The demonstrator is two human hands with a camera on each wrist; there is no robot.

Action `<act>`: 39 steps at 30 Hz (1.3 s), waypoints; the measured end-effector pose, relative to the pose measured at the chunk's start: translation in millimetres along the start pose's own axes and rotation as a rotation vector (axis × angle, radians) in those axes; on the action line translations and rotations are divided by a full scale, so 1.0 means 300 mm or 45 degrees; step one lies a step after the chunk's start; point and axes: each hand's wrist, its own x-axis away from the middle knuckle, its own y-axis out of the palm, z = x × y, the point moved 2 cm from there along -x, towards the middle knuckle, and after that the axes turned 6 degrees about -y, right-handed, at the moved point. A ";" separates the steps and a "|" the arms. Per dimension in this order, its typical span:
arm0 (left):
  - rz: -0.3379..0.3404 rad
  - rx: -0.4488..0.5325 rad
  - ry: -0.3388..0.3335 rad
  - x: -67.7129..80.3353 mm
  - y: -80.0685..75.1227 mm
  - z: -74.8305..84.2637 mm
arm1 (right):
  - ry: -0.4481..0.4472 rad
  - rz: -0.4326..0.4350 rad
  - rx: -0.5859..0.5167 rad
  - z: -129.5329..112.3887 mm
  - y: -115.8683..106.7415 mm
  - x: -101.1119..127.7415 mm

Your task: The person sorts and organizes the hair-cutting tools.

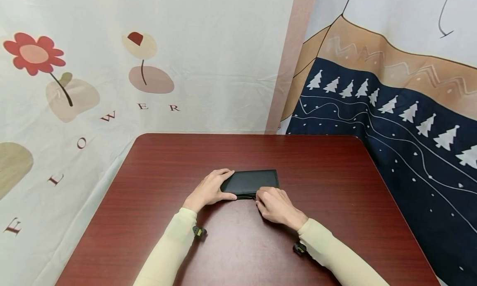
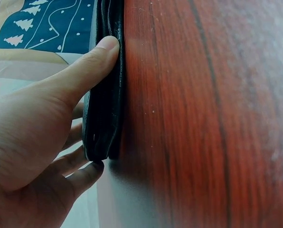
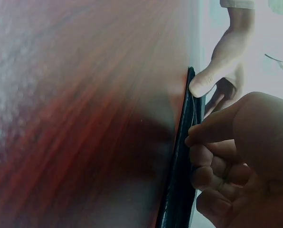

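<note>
A long black wallet lies on the table with its zippered edge toward me. In the left wrist view its zipper runs along that edge. My left hand grips the wallet's left end, thumb on the front edge and fingers round the back and side. At the right part of the front edge is my right hand, its fingers curled. Its thumb and forefinger pinch at the zipper line in the right wrist view; the small piece between the fingertips is hidden.
The reddish-brown wooden table has rounded far corners. Behind it hangs a pale curtain with flower prints, and a navy cloth with white trees hangs at the right. Each wrist carries a small black camera.
</note>
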 end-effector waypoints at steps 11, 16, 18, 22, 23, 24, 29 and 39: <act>0.001 0.021 0.014 0.000 0.003 -0.008 | 0.012 -0.051 0.058 -0.015 -0.008 -0.008; -0.005 0.031 0.013 0.001 0.003 -0.010 | 0.003 -0.071 0.055 -0.021 -0.011 -0.012; -0.009 0.033 0.008 0.002 0.002 -0.011 | -0.001 -0.075 0.055 -0.020 -0.011 -0.011; -0.014 0.032 0.005 0.003 0.001 -0.012 | -0.012 -0.071 0.062 -0.017 -0.009 -0.009; -0.014 0.032 0.005 0.003 0.001 -0.011 | -0.014 -0.070 0.061 -0.016 -0.008 -0.008; -0.014 0.033 0.005 0.003 0.001 -0.012 | -0.015 -0.070 0.059 -0.016 -0.009 -0.007; -0.007 0.032 0.010 0.002 0.003 -0.011 | -0.026 -0.071 -0.005 -0.009 -0.019 0.000; 0.008 0.034 0.016 0.000 0.008 -0.017 | -0.195 0.103 -0.032 0.064 -0.069 0.005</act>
